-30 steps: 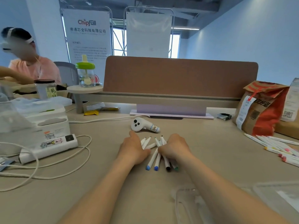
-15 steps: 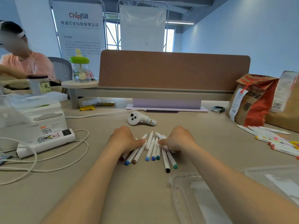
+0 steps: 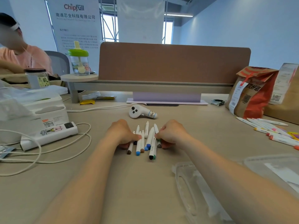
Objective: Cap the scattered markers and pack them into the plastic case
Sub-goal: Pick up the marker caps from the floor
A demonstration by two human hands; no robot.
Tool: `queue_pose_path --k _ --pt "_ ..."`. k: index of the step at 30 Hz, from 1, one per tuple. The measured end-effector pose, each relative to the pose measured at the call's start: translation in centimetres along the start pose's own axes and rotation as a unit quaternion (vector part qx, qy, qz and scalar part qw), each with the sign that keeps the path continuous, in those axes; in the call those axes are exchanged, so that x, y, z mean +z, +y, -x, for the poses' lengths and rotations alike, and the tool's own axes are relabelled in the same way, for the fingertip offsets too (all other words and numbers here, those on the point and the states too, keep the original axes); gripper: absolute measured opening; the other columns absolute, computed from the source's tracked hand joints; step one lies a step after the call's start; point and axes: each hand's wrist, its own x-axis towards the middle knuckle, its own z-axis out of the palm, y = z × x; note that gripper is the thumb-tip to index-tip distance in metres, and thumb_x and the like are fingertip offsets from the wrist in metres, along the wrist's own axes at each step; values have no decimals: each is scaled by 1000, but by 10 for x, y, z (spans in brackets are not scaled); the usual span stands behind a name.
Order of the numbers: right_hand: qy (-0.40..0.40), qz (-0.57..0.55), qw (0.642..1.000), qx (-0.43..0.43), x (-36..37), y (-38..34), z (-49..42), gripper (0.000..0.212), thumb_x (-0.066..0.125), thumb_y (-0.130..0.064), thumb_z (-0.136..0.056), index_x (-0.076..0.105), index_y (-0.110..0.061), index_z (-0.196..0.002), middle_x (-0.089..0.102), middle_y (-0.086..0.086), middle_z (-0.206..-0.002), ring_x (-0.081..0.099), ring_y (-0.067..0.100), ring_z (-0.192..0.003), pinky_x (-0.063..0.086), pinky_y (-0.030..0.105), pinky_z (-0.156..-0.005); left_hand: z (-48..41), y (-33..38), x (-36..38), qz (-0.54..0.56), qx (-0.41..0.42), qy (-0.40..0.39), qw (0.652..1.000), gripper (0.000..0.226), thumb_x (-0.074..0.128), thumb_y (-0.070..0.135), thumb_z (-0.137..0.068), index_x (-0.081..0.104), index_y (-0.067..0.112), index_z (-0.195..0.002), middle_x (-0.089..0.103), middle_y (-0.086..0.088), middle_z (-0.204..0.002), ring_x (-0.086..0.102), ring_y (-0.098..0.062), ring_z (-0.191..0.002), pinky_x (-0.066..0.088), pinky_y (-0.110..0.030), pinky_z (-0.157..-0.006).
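- Hands meet at mid-desk in the head view: the left hand (image 3: pixel 123 133) and the right hand (image 3: pixel 172 135) close in from either side on a cluster of markers (image 3: pixel 150 143).
- The left fingers (image 3: pixel 137 136) are curled down over the cluster's left edge, with the thumb tip pressed on one white barrel.
- The right fingers (image 3: pixel 157 135) are curled too, pinching the barrels on the cluster's right edge.
- The markers lie on the desk (image 3: pixel 80 183) roughly side by side, white pointed ends far and coloured ends near: brown, blue, black and green show.
- The clear plastic case (image 3: pixel 191 191) lies open at the near right, partly under the right forearm and apart from the cluster; no marker can be seen in it.
- More markers, the far markers (image 3: pixel 271 128), lie spread at the right edge, near a brown and red paper bag (image 3: pixel 252 94).
- Just beyond the hands lies a small white panda-faced toy (image 3: pixel 139 111).
- At the left, a white power strip (image 3: pixel 48 135) sits among looped cables.
- A brown divider panel (image 3: pixel 174 62) closes off the far side of the desk.
- Another person (image 3: pixel 24 57) in pink sits at the far left.
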Motion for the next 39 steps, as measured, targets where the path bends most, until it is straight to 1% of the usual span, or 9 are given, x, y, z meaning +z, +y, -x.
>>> queue_pose_path --k 3,6,10,17,23,29,34,36,39 --pt "-24 -26 999 7 -1 -3 0 20 66 -11 -88 65 -2 -105 74 15 -83 75 26 -68 63 42 -68 -3 -4 0 7 -3 -3 1000 42 79 47 -77 73 8 -91 75 -9 -76 66 -20 -58 62 -37 -75" --pt "-42 -31 999 0 -5 -1 3 23 73 -18 -87 65 -4 -102 69 11 -84 68 21 -64 63 34 -65 -2 -3 -1 13 4 4 1000 43 77 49 -77 71 9 -89 74 -8 -76 64 -19 -58 60 -31 -67" --pt "-50 -58 997 -20 -7 7 8 15 69 -26 -91 66 -11 -94 66 8 -77 63 17 -64 59 28 -59 -3 -2 0 -9 32 52 998 41 74 53 -79 65 14 -86 66 -5 -83 59 -17 -74 50 -31 -68" --pt "46 3 996 -82 -49 29 44 13 61 -21 -94 72 -15 -94 66 1 -93 53 14 -70 47 25 -55 17 16 6 78 161 126 976 24 72 34 -85 62 15 -75 60 1 -73 54 -13 -69 42 -26 -61" --pt "116 88 983 -111 -99 74 111 14 63 -22 -90 74 -14 -89 65 -7 -78 57 14 -78 42 26 -61 65 65 25 116 324 134 929 28 71 30 -85 61 11 -66 56 3 -59 48 -10 -56 43 -28 -59" --pt "173 185 964 -85 -149 127 189 13 61 -25 -92 72 -17 -92 62 -6 -87 52 12 -83 37 26 -69 130 133 53 51 467 117 875 28 71 37 -83 60 21 -64 56 8 -61 49 -8 -58 34 -27 -56" --pt "202 253 946 -29 -178 168 250 13 57 -29 -90 69 -23 -90 61 -3 -88 58 21 -94 46 32 -77 214 200 87 17 572 65 817 30 70 44 -82 53 28 -63 53 14 -62 49 -5 -61 39 -27 -58" --pt "217 257 942 -10 -191 184 276 11 57 -30 -89 66 -27 -84 63 -4 -87 59 21 -88 46 31 -73 249 223 99 25 612 41 790 31 68 46 -83 53 29 -63 51 16 -61 49 -3 -61 38 -26 -56" --pt "236 240 942 12 -210 214 313 14 57 -29 -89 70 -23 -87 53 -13 -66 54 12 -67 44 31 -67 298 256 119 20 669 20 743 28 65 49 -86 59 26 -70 48 17 -60 53 -6 -64 41 -27 -57"
